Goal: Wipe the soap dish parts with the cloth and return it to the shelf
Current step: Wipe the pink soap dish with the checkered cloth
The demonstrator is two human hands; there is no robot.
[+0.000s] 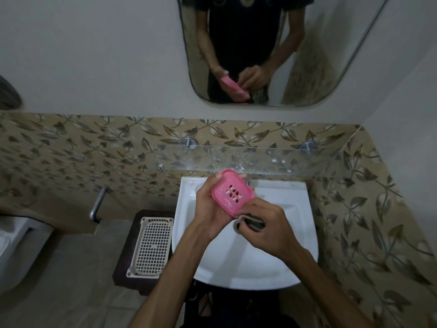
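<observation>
Basin: white ceramic sink (293, 235) under both hands.
Shelf: clear glass shelf (295, 159) just beyond.
Dish: pink slotted plastic soap dish (233, 194), left hand (209, 210) grip clamped on it.
Cloth: dark bunched cloth (251, 222), right hand (267, 229) grip clamped on it; best wiped along slots and rim.

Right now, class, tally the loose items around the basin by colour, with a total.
Pink: 1, the soap dish held in the left hand
Dark grey: 1, the cloth gripped by the right hand
Cream: 1, the grid tray left of the basin
Total: 3
</observation>
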